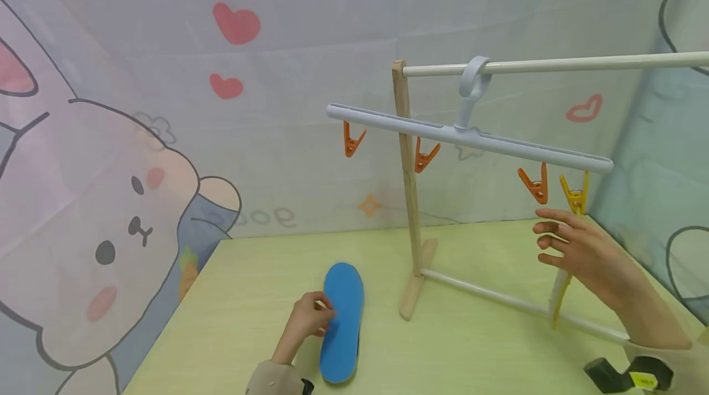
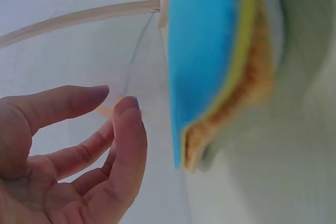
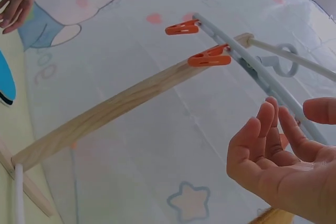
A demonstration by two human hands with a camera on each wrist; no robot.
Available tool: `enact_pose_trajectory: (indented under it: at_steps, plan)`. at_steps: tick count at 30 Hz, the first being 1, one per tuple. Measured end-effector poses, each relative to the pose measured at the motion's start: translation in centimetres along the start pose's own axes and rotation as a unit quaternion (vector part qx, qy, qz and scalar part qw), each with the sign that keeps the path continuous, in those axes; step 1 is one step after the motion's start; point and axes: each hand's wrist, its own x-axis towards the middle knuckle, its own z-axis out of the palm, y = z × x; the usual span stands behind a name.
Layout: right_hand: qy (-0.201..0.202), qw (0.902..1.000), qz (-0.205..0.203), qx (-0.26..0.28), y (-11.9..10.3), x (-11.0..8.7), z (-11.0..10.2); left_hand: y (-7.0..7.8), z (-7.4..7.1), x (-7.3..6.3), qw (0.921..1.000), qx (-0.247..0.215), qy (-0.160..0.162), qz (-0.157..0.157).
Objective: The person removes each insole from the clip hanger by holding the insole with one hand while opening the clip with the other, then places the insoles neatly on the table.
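A blue insole [image 1: 344,321] lies on the pale yellow-green table [image 1: 249,296]; the left wrist view shows a fuzzy brown layer under its blue face [image 2: 205,40]. My left hand [image 1: 311,316] is beside and over its left edge, fingers loosely bent, with nothing between thumb and fingertips. My right hand [image 1: 581,253] is raised below the hanger's right end, loosely bent and holding nothing. Close above it are a yellow clip [image 1: 577,198] and an orange clip [image 1: 536,186]. Behind the hand hangs a narrow, yellow-edged piece [image 1: 558,303], mostly hidden.
A grey hanger [image 1: 388,120] hooks over the white top rail [image 1: 565,64] of a wooden stand [image 1: 411,198]. Two more orange clips [image 1: 351,141] hang toward its left end. A low white bar [image 1: 487,295] crosses near the table. A printed cloth [image 1: 310,26] forms the backdrop.
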Motion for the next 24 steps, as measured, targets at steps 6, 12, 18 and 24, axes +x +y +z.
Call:
enact_pose_trajectory:
  at_steps: [6, 12, 18, 24]
  plan:
    - [-0.038, 0.9984, -0.039, 0.017, -0.4, -0.4, -0.4, 1.0, 0.3, 0.0, 0.9998, 0.0, -0.004, 0.018]
    - [-0.022, 0.9978, -0.063, 0.003, -0.5, -0.7, -0.7, 1.7, 0.8, 0.0, 0.9994, 0.004, -0.016, 0.03]
    - [-0.015, 0.9974, -0.07, 0.008, -0.6, -0.8, -0.9, 2.3, 1.2, 0.1, 0.9989, 0.004, -0.025, 0.039]
    - [0.0, 0.9969, -0.078, -0.01, -0.9, -0.9, -0.8, 2.6, 1.7, 0.6, 0.997, -0.003, -0.031, 0.071]
